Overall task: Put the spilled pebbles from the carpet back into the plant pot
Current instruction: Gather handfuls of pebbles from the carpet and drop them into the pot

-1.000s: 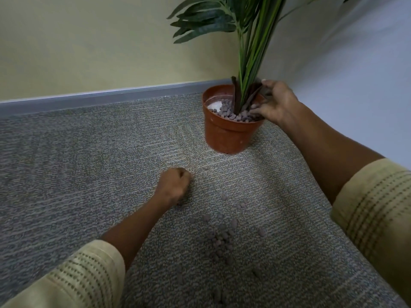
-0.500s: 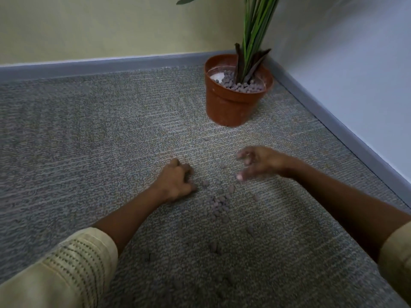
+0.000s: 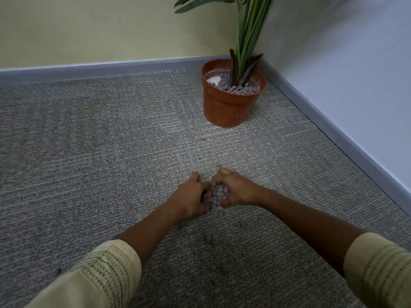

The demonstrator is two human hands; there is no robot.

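While hands (image 3: 212,193) cup pebbles (image 3: 216,194), pot (image 3: 229,107) apart

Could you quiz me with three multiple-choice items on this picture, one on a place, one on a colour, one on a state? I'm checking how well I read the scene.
1. Where does the plant pot stand?
A. in the corner where the two walls meet
B. mid-carpet, between the arms
C. on a shelf

2. What colour is the pot?
A. white
B. terracotta orange
C. blue

3. What are the left hand and right hand doing?
A. resting flat and apart
B. gripping the pot rim
C. cupped together round a heap of pebbles

Answers:
1 A, the skirting boards of both walls meet just behind it.
2 B, its wall is plainly orange-brown.
3 C, the curled fingers of both hands enclose the grey pebbles on the carpet.
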